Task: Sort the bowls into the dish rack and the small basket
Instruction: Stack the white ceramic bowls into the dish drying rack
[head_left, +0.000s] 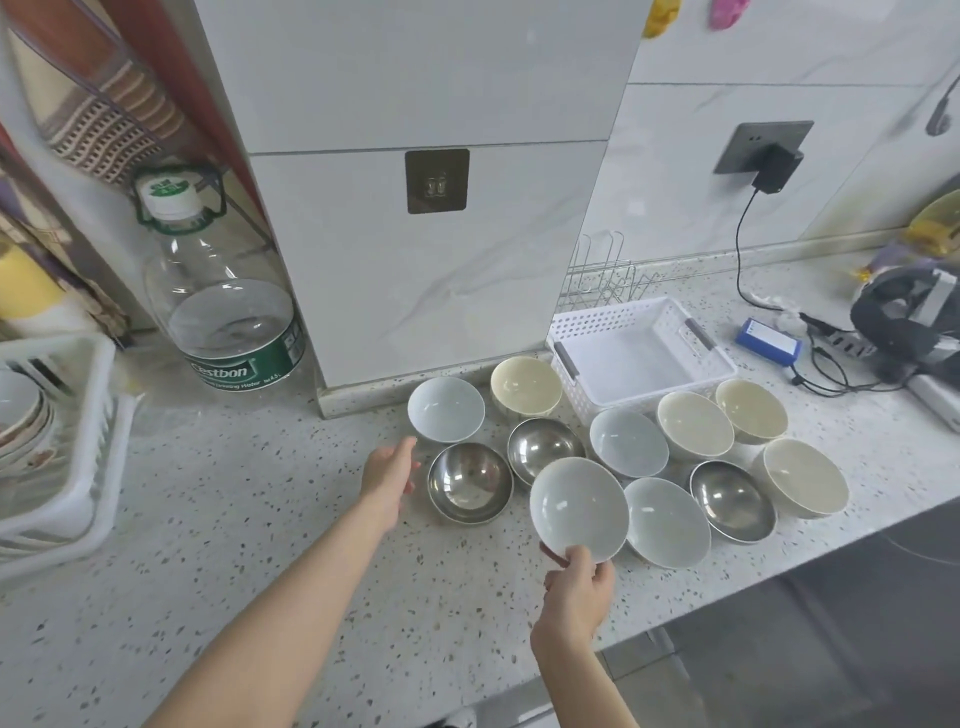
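Pale blue-white porcelain is what I have in my right hand (576, 582): I pinch the near rim of one white bowl (578, 509), thumb on the inside edge and fingers under it, and it tilts up off the tabletop (260, 519) above the other bowls. My left hand (390, 475) is spread and holds nothing, its fingertips just beside the nearest steel bowl (470, 482) and close under another white bowl (445, 409).

The small basket (639, 358) stands behind the cluster at the right, and the dish rack (62, 441) is well apart at the far left, already holding some plates.

My grip is my main worry. I hold by one edge only, so the glazed rim could slide out of my pinch and the bowl would drop onto the second steel bowl (545, 447) or the white bowl (666, 522) just beside it, chipping one or both. The bowls sit packed, many touching, so a careless swing of my wrist could knock a cream bowl (695, 423) or set a steel one spinning. Carrying to the rack means crossing over my left arm, which could bump it. The front-row bowls sit near the tabletop edge, so a nudge toward me could send one to the floor. I also judge that mixing up which kind goes where would spoil the sort.
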